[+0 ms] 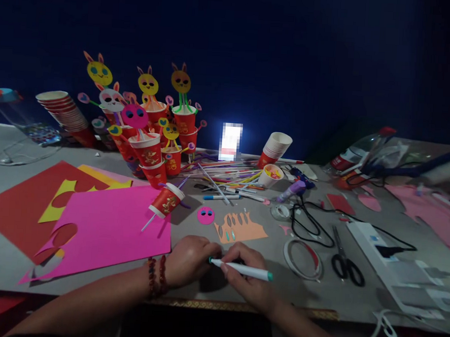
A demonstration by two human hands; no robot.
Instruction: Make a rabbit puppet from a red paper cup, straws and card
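One wht marker (252, 272) nr front edge of table (308, 298), R hand (246, 286) fingers pinched round it, tip right by L hand (189, 260), fingers curled, can't tell on what!

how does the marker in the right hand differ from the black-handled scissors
The marker is white with a green end; the scissors have black handles. The marker is in the right hand; the scissors lie on the table, blades pointing away from the person.
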